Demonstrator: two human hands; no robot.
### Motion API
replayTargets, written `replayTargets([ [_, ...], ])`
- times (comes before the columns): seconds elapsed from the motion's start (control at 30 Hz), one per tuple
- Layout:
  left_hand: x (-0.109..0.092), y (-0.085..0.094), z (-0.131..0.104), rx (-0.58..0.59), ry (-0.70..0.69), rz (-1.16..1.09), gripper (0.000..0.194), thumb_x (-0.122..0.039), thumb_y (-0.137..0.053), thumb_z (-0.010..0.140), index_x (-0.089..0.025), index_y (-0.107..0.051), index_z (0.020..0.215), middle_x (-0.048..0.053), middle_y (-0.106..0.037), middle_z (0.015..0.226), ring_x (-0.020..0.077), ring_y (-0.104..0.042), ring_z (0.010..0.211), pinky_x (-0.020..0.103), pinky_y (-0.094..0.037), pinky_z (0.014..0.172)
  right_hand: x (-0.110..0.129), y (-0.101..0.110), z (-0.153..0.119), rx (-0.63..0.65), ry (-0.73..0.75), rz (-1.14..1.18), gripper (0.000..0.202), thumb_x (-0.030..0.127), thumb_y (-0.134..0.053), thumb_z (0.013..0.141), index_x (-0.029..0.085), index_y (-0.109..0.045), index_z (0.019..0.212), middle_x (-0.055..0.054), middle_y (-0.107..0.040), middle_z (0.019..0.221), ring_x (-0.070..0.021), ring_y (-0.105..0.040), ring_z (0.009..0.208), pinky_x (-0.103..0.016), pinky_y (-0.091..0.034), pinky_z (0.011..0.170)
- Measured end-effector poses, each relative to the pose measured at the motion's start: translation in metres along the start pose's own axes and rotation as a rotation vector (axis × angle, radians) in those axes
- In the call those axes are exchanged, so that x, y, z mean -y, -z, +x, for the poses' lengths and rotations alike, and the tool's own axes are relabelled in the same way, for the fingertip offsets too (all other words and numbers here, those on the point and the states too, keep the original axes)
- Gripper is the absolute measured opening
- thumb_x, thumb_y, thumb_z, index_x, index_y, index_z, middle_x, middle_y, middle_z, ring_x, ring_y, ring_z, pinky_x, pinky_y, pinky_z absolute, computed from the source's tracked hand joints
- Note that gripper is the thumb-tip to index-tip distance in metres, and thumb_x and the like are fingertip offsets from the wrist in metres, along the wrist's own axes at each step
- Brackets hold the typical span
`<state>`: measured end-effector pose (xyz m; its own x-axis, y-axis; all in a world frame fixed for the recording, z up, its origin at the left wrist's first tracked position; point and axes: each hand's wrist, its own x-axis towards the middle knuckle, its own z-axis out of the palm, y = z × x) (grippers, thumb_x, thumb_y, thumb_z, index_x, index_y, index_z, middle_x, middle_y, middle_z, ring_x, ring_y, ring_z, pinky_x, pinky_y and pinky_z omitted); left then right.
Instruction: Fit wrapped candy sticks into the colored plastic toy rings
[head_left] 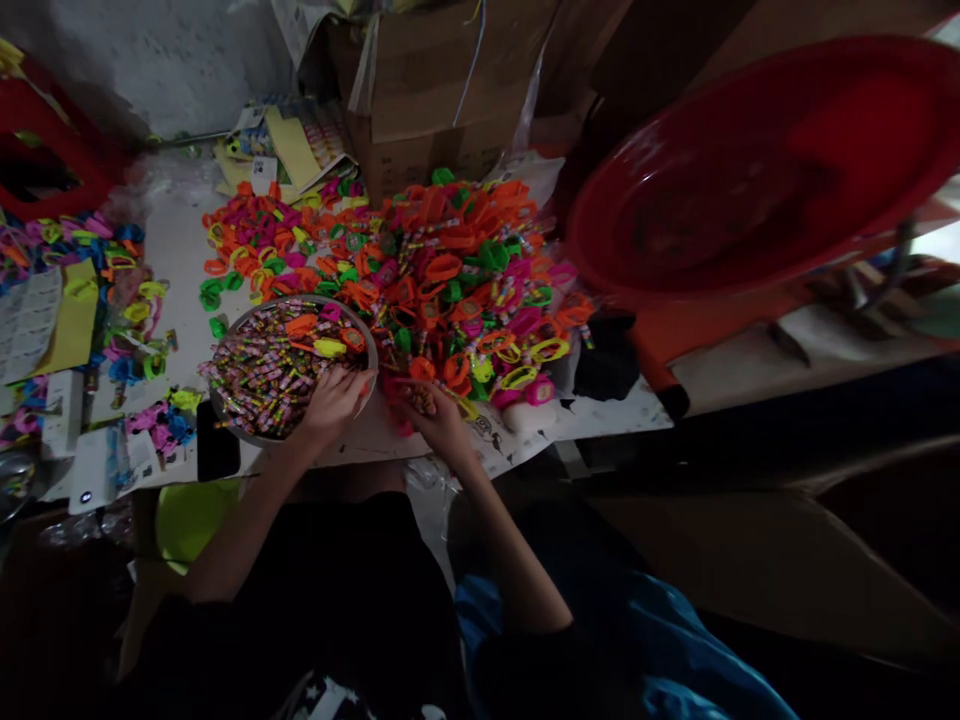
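Note:
My left hand (337,397) is at the right rim of a round bowl (373,355), its fingers bent together; what they pinch is hard to make out. Small, patterned, wrapped candy pieces (262,375) fill the bowl, with a few orange, yellow and pink plastic pieces on top. Just right of the bowl, my right hand (442,420) is closed, with small patterned pieces (421,400) showing in it. At its fingertips is a blurred pink plastic piece (396,392). Behind both hands rises a large heap of bright plastic toy watches (450,290) in orange, green, pink and yellow.
A black phone (217,440) lies left of the bowl. More plastic pieces (154,425) and paper sheets (34,320) cover the table's left side. A cardboard box (450,90) stands behind the heap. To the right is a large red basin (750,180).

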<state>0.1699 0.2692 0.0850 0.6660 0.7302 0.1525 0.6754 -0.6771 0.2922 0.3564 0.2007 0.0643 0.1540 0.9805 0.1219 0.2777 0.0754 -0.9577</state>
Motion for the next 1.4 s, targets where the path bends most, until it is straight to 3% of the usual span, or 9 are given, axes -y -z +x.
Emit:
replayTargets([
  [0.13,-0.013,0.021,-0.010,-0.094,-0.078,-0.074,0.036,-0.022,-0.051,0.090,-0.020,-0.051,0.125,0.008,-0.063,0.108,0.0230,-0.054,0.108,0.039,-0.041,0.096,0.020,-0.018,0.010,0.013,0.027,0.111,0.037,0.045,-0.063,0.075,0.021,-0.058,0.102,-0.005,-0.066,0.097,-0.0195,-0.061,0.090,-0.032,-0.049,0.080],
  [0.23,-0.018,0.034,-0.019,-0.159,-0.034,-0.218,0.035,-0.026,-0.055,0.089,-0.020,-0.051,0.123,0.007,-0.063,0.106,0.0212,-0.057,0.106,0.037,-0.043,0.096,0.033,-0.023,0.009,0.029,-0.023,0.168,0.037,0.050,-0.063,0.075,0.022,-0.056,0.098,0.001,-0.059,0.075,-0.0146,-0.055,0.065,-0.026,-0.047,0.058],
  [0.33,-0.023,0.041,-0.029,-0.196,0.015,-0.478,0.041,-0.028,-0.059,0.087,-0.022,-0.047,0.126,0.005,-0.064,0.103,0.0169,-0.061,0.099,0.032,-0.047,0.091,0.046,-0.024,0.003,0.149,-0.083,0.258,0.036,0.052,-0.061,0.077,0.022,-0.053,0.093,0.007,-0.045,0.057,-0.0099,-0.041,0.045,-0.023,-0.036,0.043],
  [0.4,-0.026,0.042,-0.035,-0.240,0.030,-0.620,0.041,-0.028,-0.061,0.086,-0.022,-0.046,0.124,0.005,-0.064,0.104,0.0154,-0.063,0.097,0.030,-0.049,0.089,0.054,-0.025,-0.001,0.214,-0.108,0.306,0.036,0.053,-0.059,0.079,0.021,-0.051,0.093,0.009,-0.040,0.053,-0.0088,-0.035,0.041,-0.023,-0.031,0.040],
  [0.5,-0.028,0.043,-0.044,-0.285,0.043,-0.695,0.040,-0.029,-0.063,0.086,-0.022,-0.047,0.122,0.005,-0.066,0.101,0.0146,-0.065,0.094,0.028,-0.050,0.087,0.065,-0.024,-0.006,0.147,-0.070,0.235,0.034,0.049,-0.060,0.079,0.021,-0.050,0.096,0.007,-0.046,0.062,-0.0095,-0.041,0.048,-0.023,-0.036,0.047],
  [0.6,-0.027,0.046,-0.053,-0.300,0.054,-0.612,0.037,-0.032,-0.064,0.085,-0.021,-0.049,0.118,0.004,-0.066,0.099,0.0141,-0.065,0.093,0.028,-0.050,0.085,0.079,-0.019,-0.010,0.068,0.024,0.018,0.030,0.045,-0.063,0.076,0.021,-0.049,0.088,0.002,-0.055,0.075,-0.0123,-0.050,0.064,-0.024,-0.042,0.060],
  [0.93,-0.021,0.063,-0.079,-0.290,0.066,-0.201,0.015,-0.032,-0.060,0.087,-0.020,-0.056,0.096,0.003,-0.060,0.093,0.0191,-0.054,0.092,0.035,-0.043,0.085,0.113,-0.022,-0.027,0.259,0.169,-0.413,0.015,0.034,-0.054,0.085,0.020,-0.059,0.088,-0.004,-0.066,0.079,-0.0175,-0.062,0.070,-0.024,-0.042,0.064],
  [1.17,-0.014,0.071,-0.092,-0.240,-0.071,-0.130,0.014,-0.031,-0.050,0.093,-0.019,-0.057,0.097,0.004,-0.057,0.090,0.0184,-0.049,0.091,0.031,-0.042,0.082,0.122,-0.026,-0.029,0.361,0.217,-0.608,0.010,0.027,-0.051,0.087,0.021,-0.058,0.090,-0.003,-0.065,0.075,-0.0166,-0.060,0.066,-0.023,-0.035,0.058],
  [1.4,-0.007,0.074,-0.099,-0.217,-0.191,-0.078,0.020,-0.027,-0.050,0.093,-0.021,-0.056,0.111,0.006,-0.059,0.101,0.0212,-0.049,0.109,0.040,-0.039,0.100,0.130,-0.023,-0.031,0.553,0.327,-0.771,0.021,0.009,-0.047,0.081,0.020,-0.057,0.097,-0.002,-0.065,0.077,-0.0131,-0.056,0.063,-0.023,-0.029,0.057],
])
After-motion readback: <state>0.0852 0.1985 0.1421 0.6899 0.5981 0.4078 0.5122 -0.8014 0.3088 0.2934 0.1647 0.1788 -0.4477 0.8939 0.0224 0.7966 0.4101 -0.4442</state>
